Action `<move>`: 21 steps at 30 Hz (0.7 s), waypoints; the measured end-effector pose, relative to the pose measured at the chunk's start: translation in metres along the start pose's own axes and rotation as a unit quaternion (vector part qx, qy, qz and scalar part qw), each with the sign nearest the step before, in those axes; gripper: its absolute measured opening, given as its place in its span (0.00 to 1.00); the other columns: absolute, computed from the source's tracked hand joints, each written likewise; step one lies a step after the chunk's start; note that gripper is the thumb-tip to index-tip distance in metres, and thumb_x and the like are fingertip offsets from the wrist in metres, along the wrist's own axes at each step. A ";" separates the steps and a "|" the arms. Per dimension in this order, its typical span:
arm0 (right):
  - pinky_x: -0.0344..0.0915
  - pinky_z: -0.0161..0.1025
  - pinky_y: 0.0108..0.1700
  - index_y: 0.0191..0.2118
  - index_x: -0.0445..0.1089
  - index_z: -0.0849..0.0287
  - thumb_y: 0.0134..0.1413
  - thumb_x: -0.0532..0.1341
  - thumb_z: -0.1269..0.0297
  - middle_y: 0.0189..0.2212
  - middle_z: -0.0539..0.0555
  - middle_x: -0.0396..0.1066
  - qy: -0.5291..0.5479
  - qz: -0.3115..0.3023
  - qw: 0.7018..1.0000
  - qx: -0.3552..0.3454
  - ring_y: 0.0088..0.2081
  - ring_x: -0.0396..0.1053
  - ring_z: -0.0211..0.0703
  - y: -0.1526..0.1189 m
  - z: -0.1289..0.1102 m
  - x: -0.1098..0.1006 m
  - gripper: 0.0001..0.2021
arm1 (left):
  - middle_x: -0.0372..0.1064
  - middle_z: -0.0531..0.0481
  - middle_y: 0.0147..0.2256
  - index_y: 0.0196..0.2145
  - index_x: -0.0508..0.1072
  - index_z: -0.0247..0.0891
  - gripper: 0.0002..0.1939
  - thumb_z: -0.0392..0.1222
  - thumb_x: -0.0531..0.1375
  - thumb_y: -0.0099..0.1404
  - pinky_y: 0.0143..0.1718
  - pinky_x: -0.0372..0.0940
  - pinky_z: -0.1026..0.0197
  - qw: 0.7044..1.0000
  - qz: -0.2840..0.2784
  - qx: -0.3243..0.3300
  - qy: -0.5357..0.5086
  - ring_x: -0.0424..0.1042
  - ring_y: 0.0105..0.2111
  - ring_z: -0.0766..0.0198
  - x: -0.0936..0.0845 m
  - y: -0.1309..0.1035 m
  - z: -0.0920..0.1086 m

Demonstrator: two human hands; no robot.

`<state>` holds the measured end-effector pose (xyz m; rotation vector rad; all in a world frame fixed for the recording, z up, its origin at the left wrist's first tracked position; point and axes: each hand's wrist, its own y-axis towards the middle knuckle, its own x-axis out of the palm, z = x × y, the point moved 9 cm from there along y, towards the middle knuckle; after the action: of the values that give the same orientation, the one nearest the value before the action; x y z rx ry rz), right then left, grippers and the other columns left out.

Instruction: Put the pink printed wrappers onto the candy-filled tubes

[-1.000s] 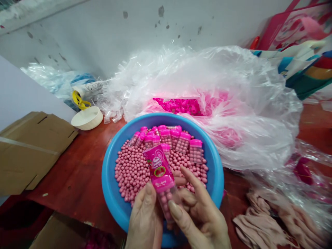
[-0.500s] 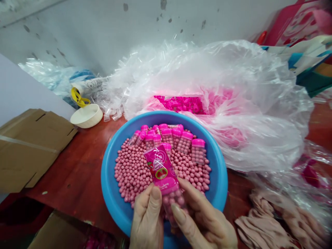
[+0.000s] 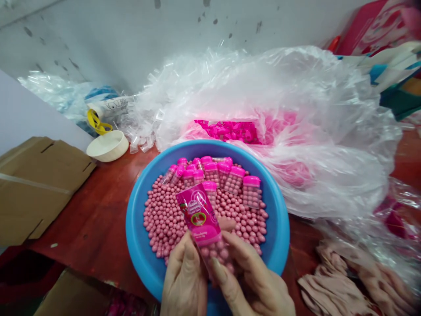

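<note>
A small clear candy container (image 3: 215, 252) filled with pink candy balls is held over the basin, tilted. A printed magenta plastic sleeve (image 3: 199, 215) covers its far part and sticks out beyond my fingers. My left hand (image 3: 184, 276) pinches the left side, thumb close to the sleeve's lower edge. On the right, my right hand (image 3: 255, 278) grips the container with the thumb across its near end and fingers behind. Below lies a blue basin (image 3: 141, 263) of loose pink candy balls (image 3: 167, 215). Several filled containers with pink caps (image 3: 251, 191) rest on the candy at the back.
Behind the basin, a large clear plastic bag (image 3: 329, 175) holds pink caps (image 3: 237, 131). To the left are a white round dish (image 3: 108, 147), a yellow tape ring (image 3: 97, 123) and folded cardboard (image 3: 42, 193). Beige cloth (image 3: 335, 281) lies at right on the red table (image 3: 108, 210).
Both hands have shifted slightly left with the container and sleeve. A finger of my right hand now shows behind the sleeve's right edge. The basin stays in place.
</note>
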<state>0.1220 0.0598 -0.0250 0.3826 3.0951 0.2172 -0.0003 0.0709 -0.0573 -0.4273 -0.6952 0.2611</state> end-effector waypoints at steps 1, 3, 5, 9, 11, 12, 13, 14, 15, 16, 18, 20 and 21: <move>0.73 0.29 0.41 0.49 0.70 0.46 0.54 0.64 0.62 0.40 0.47 0.79 -0.027 0.001 1.000 -0.011 0.35 0.78 0.39 -0.001 0.000 0.000 0.16 | 0.79 0.43 0.36 0.37 0.80 0.40 0.14 0.50 0.64 0.56 0.44 0.69 0.53 1.000 -0.026 0.002 -0.006 0.76 0.40 0.52 0.007 0.001 0.002; 0.74 0.30 0.40 0.49 0.71 0.48 0.55 0.63 0.62 0.38 0.48 0.79 -0.060 -0.002 0.997 -0.039 0.33 0.78 0.39 -0.002 -0.002 0.001 0.15 | 0.79 0.42 0.35 0.36 0.80 0.40 0.12 0.48 0.64 0.57 0.44 0.69 0.54 0.999 -0.053 0.008 -0.004 0.76 0.39 0.53 0.016 0.003 0.006; 0.74 0.31 0.40 0.50 0.70 0.51 0.57 0.61 0.63 0.38 0.49 0.79 -0.070 -0.015 0.995 -0.068 0.34 0.78 0.41 -0.003 -0.005 0.006 0.14 | 0.79 0.43 0.36 0.36 0.80 0.40 0.10 0.46 0.63 0.59 0.43 0.69 0.56 0.999 -0.047 0.016 -0.008 0.76 0.38 0.55 0.017 0.004 0.009; 0.73 0.33 0.42 0.52 0.69 0.54 0.59 0.59 0.67 0.42 0.53 0.77 -0.087 -0.010 0.991 -0.097 0.37 0.77 0.42 -0.006 -0.007 0.009 0.16 | 0.79 0.44 0.38 0.37 0.80 0.40 0.11 0.46 0.61 0.61 0.45 0.67 0.59 0.998 -0.040 0.038 0.001 0.75 0.40 0.57 0.017 0.000 0.012; 0.72 0.34 0.43 0.53 0.69 0.53 0.59 0.59 0.67 0.43 0.53 0.77 -0.086 0.005 0.991 -0.100 0.37 0.77 0.43 -0.007 -0.008 0.006 0.16 | 0.79 0.44 0.38 0.37 0.80 0.40 0.10 0.45 0.61 0.62 0.46 0.66 0.59 0.997 -0.056 0.043 0.016 0.74 0.42 0.56 0.021 -0.003 0.012; 0.72 0.34 0.44 0.53 0.69 0.52 0.59 0.59 0.67 0.42 0.52 0.77 -0.079 0.008 0.992 -0.098 0.37 0.77 0.42 -0.007 -0.009 0.005 0.16 | 0.79 0.44 0.38 0.37 0.80 0.41 0.10 0.44 0.61 0.62 0.47 0.65 0.58 0.997 -0.067 0.043 0.018 0.74 0.43 0.56 0.024 -0.004 0.011; 0.72 0.34 0.44 0.52 0.69 0.51 0.59 0.59 0.66 0.42 0.51 0.77 -0.070 0.008 0.993 -0.091 0.37 0.77 0.42 -0.006 -0.010 0.003 0.16 | 0.79 0.44 0.38 0.37 0.81 0.41 0.10 0.44 0.60 0.62 0.48 0.65 0.58 0.996 -0.077 0.043 0.014 0.73 0.43 0.56 0.026 -0.005 0.011; 0.72 0.34 0.44 0.51 0.70 0.50 0.59 0.59 0.64 0.41 0.51 0.78 -0.062 0.002 0.995 -0.080 0.36 0.76 0.42 -0.004 -0.011 0.002 0.15 | 0.79 0.44 0.38 0.36 0.81 0.41 0.09 0.43 0.60 0.62 0.48 0.65 0.57 0.996 -0.083 0.041 0.006 0.73 0.44 0.55 0.027 -0.006 0.010; 0.72 0.34 0.43 0.50 0.71 0.50 0.58 0.59 0.61 0.39 0.51 0.78 -0.058 -0.007 0.996 -0.063 0.36 0.76 0.42 -0.002 -0.011 0.001 0.14 | 0.79 0.44 0.38 0.36 0.81 0.41 0.09 0.43 0.61 0.62 0.48 0.65 0.56 0.995 -0.086 0.039 -0.004 0.73 0.44 0.55 0.028 -0.006 0.010; 0.72 0.33 0.42 0.48 0.73 0.50 0.58 0.60 0.58 0.37 0.51 0.78 -0.058 -0.013 0.998 -0.037 0.36 0.76 0.42 0.000 -0.010 -0.001 0.13 | 0.79 0.44 0.37 0.36 0.81 0.41 0.09 0.43 0.61 0.61 0.47 0.65 0.55 0.996 -0.088 0.032 -0.014 0.73 0.44 0.54 0.028 -0.006 0.009; 0.73 0.33 0.38 0.44 0.76 0.51 0.55 0.61 0.52 0.36 0.52 0.78 -0.067 -0.025 0.997 0.033 0.36 0.76 0.44 0.003 -0.004 -0.006 0.14 | 0.79 0.43 0.36 0.37 0.81 0.41 0.09 0.44 0.63 0.60 0.46 0.67 0.54 0.996 -0.090 0.013 -0.026 0.74 0.42 0.53 0.028 -0.006 0.006; 0.73 0.34 0.38 0.43 0.76 0.51 0.52 0.62 0.48 0.38 0.53 0.78 -0.072 -0.042 0.992 0.096 0.39 0.76 0.46 0.003 0.004 -0.008 0.17 | 0.79 0.42 0.37 0.37 0.80 0.41 0.11 0.46 0.64 0.58 0.46 0.67 0.54 0.996 -0.087 0.010 -0.036 0.75 0.42 0.53 0.028 -0.006 0.006; 0.73 0.35 0.40 0.44 0.76 0.50 0.51 0.61 0.46 0.39 0.53 0.78 -0.072 -0.053 0.989 0.117 0.40 0.75 0.47 0.003 0.006 -0.009 0.19 | 0.79 0.42 0.37 0.37 0.81 0.41 0.11 0.47 0.64 0.58 0.45 0.68 0.54 0.996 -0.079 0.018 -0.044 0.75 0.42 0.53 0.027 -0.006 0.008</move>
<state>0.1314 0.0614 -0.0308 0.2246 2.9919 -0.1710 0.0148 0.0781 -0.0344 -0.3262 -0.8049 0.1422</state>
